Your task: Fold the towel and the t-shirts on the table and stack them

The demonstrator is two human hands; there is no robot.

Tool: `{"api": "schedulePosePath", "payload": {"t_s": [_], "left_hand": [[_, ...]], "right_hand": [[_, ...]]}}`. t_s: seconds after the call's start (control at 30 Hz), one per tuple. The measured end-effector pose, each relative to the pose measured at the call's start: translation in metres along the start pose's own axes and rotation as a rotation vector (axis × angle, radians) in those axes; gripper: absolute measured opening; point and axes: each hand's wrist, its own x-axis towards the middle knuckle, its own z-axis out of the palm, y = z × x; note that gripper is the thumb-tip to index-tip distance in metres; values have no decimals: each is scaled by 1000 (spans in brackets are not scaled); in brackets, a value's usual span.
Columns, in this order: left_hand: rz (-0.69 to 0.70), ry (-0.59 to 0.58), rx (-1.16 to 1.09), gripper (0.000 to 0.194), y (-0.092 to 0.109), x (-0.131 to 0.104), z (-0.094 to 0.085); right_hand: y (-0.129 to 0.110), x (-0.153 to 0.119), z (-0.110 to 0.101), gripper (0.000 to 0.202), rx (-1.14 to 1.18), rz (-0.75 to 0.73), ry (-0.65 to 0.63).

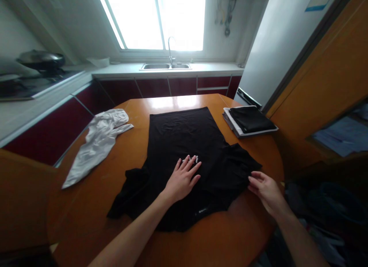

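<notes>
A black T-shirt [184,132] lies spread on the wooden table, its hem toward the window and its collar toward me. My left hand [184,178] rests flat on the middle of the shirt, fingers apart, partly covering a small white print. At the right, my right hand [263,188] has its thumb and fingers pinched on the edge of the shirt's right sleeve. The other sleeve, at the left, is bunched in folds.
A crumpled white garment [99,140] lies on the table's left side. Folded clothes [253,119] are stacked at the back right. Beyond the table [230,236] are a counter with a sink [156,66], a stove and a fridge.
</notes>
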Motion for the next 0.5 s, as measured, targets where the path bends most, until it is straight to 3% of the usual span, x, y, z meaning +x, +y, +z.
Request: {"api": "schedulePosePath", "payload": {"t_s": [0.3, 0.5], "left_hand": [[-10, -8, 8, 52, 1, 0, 0], [1, 7, -7, 53, 0, -1, 1]], "right_hand": [[2, -3, -7, 46, -139, -61, 53], [14, 4, -17, 38, -405, -284, 53]]}}
